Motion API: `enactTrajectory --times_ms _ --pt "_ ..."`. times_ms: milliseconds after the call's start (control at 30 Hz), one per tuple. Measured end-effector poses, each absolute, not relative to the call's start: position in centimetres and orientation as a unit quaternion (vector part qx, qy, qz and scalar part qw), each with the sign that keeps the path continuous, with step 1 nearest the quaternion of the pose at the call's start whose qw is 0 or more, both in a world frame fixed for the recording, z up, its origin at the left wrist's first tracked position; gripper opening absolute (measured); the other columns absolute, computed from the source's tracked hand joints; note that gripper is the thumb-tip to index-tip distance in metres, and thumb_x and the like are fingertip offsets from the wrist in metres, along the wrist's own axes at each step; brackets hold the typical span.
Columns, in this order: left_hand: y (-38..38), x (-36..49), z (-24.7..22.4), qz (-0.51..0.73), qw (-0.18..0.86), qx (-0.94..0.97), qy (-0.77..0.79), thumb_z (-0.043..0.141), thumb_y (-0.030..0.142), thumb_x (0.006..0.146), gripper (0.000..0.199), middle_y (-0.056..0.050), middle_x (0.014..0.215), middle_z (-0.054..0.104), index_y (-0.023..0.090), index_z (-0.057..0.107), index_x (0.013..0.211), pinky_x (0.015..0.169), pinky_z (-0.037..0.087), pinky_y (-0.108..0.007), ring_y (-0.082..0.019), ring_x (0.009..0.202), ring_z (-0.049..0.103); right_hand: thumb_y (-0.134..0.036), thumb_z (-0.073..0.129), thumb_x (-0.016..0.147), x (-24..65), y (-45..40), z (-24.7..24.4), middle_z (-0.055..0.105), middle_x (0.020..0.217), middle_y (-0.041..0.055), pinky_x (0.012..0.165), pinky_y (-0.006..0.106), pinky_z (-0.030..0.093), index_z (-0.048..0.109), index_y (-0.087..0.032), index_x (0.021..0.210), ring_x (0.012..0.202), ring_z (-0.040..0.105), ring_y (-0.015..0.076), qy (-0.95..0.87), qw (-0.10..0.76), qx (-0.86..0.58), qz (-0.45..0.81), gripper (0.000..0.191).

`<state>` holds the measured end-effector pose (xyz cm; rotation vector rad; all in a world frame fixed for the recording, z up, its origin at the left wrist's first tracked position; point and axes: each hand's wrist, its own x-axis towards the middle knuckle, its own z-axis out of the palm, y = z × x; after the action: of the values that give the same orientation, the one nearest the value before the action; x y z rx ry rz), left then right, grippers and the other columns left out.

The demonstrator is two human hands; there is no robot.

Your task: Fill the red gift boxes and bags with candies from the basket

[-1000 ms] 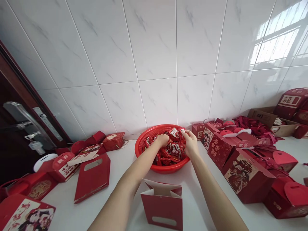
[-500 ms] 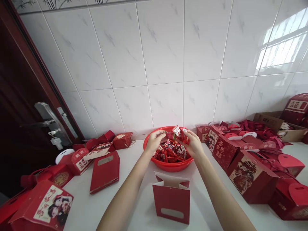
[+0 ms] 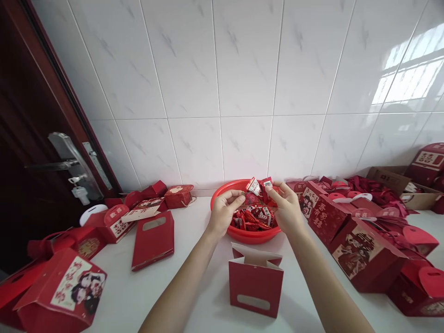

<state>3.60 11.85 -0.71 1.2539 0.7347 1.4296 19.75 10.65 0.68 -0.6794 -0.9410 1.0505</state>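
A red plastic basin (image 3: 255, 237) holds many red-wrapped candies (image 3: 250, 219). Over its left side my left hand (image 3: 225, 210) is closed, thumb against fingers, at a red-wrapped candy (image 3: 252, 199). My right hand (image 3: 286, 206), above the right side, is closed on wrapped candies (image 3: 266, 185), one red and one white and red (image 3: 254, 186). In front of the basin an open-topped red box (image 3: 255, 286) stands upright, with a pale oval window low on its front.
Folded red gift boxes (image 3: 367, 254) crowd the right side, with a cardboard carton (image 3: 421, 199) behind. More boxes (image 3: 78, 291) and a flat red box (image 3: 153, 240) lie at left. A tiled wall (image 3: 243, 148) rises behind; a dark door (image 3: 24, 115) is at far left.
The view has shifted slightly. Both hands have come a little nearer and lower relative to the basin, with the candies still between them.
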Motion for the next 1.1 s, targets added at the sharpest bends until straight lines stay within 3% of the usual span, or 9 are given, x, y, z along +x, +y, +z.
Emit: enactTrajectory --times_ms 200,500,633,733,833,967,1100 --pt "11.1 3.1 -0.1 0.563 0.519 0.551 0.331 0.088 0.042 0.064 0.047 -0.003 0.085 0.076 0.018 0.07 0.1 0.086 0.061 -0.036 -0.021 0.086 0.073 -0.046 0.08 0.076 20.5 10.1 0.8 0.074 0.088 0.0033 0.076 0.034 0.057 0.069 -0.022 0.099 0.079 0.068 0.0197 -0.508 0.702 -0.348 0.359 0.035" --pt "10.1 3.7 -0.2 0.577 0.427 0.597 0.359 0.081 0.045 0.07 0.033 -0.004 0.078 0.073 0.016 0.072 0.083 0.068 0.06 -0.03 -0.018 0.072 0.069 -0.043 0.073 0.084 20.3 8.3 1.9 0.074 0.086 0.0028 0.071 0.032 0.056 0.068 -0.023 0.098 0.074 0.066 0.0185 -0.591 0.672 -0.369 0.253 0.024" --pt "9.6 2.7 0.7 0.559 0.406 0.626 0.362 0.08 0.041 0.074 0.036 -0.003 0.082 0.073 0.018 0.07 0.099 0.074 0.059 -0.031 -0.018 0.074 0.069 -0.044 0.073 0.085 20.9 7.9 2.2 0.072 0.082 0.0019 0.07 0.032 0.056 0.068 -0.023 0.099 0.073 0.066 0.0182 -0.594 0.675 -0.367 0.238 0.026" --pt "8.5 0.5 2.4 0.481 0.363 0.718 0.348 0.075 0.038 0.08 0.024 -0.007 0.105 0.074 0.021 0.073 0.096 0.085 0.056 -0.033 -0.022 0.095 0.07 -0.045 0.075 0.084 22.0 7.4 2.7 0.072 0.08 0.0015 0.07 0.033 0.057 0.067 -0.023 0.101 0.072 0.067 0.0182 -0.578 0.697 -0.355 0.23 0.029" --pt "7.2 -1.4 3.8 0.288 0.367 0.835 0.293 0.071 0.036 0.086 0.016 -0.007 0.118 0.073 0.023 0.08 0.083 0.098 0.051 -0.035 -0.026 0.115 0.065 -0.046 0.076 0.083 23.1 7.0 3.3 0.071 0.079 0.0005 0.067 0.032 0.056 0.067 -0.024 0.102 0.069 0.065 0.0175 -0.579 0.7 -0.346 0.235 0.03" --pt "6.8 -1.7 4.0 0.139 0.388 0.875 0.253 0.065 0.032 0.091 0.019 -0.006 0.109 0.078 0.026 0.082 0.098 0.094 0.051 -0.032 -0.023 0.105 0.069 -0.047 0.076 0.083 24.0 6.6 3.6 0.066 0.071 -0.0008 0.059 0.029 0.053 0.068 -0.024 0.1 0.062 0.06 0.0155 -0.607 0.679 -0.347 0.223 0.03" --pt "7.5 -0.5 2.9 0.172 0.352 0.873 0.292 0.065 0.028 0.09 0.018 -0.004 0.097 0.079 0.024 0.081 0.095 0.081 0.053 -0.028 -0.021 0.092 0.071 -0.046 0.075 0.085 24.3 6.0 3.9 0.063 0.068 -0.0017 0.056 0.028 0.051 0.069 -0.024 0.1 0.059 0.055 0.0141 -0.645 0.651 -0.348 0.199 0.027"
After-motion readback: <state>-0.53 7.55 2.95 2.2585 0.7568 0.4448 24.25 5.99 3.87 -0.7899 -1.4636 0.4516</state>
